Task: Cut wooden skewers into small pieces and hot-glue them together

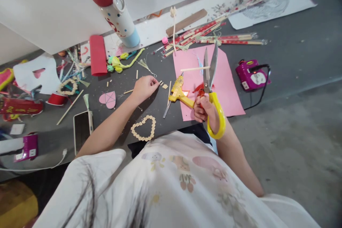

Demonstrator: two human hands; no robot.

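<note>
My right hand (pixel 204 108) grips scissors (pixel 221 115) by their yellow and red handles. The blades stand apart and point away from me over a pink sheet (pixel 229 92). A thin wooden stick (pixel 193 68) reaches from a yellow glue gun's (pixel 176 91) tip to the blades; I cannot tell whether it touches them. My left hand (pixel 145 88) rests on the dark table, fingertips pinched together beside small cut wooden pieces (pixel 165 86). Whatever they hold is hidden. Close to my body lies a heart outline (pixel 153 130) made of small wooden pieces.
A tall bottle (pixel 120 21) stands at the back, near a red envelope (pixel 98 55). Wrapped chopsticks (pixel 237 39) lie behind the pink sheet. At right sits a purple power box (pixel 249 74) with a cable. A phone (pixel 82 130) and craft clutter fill the left.
</note>
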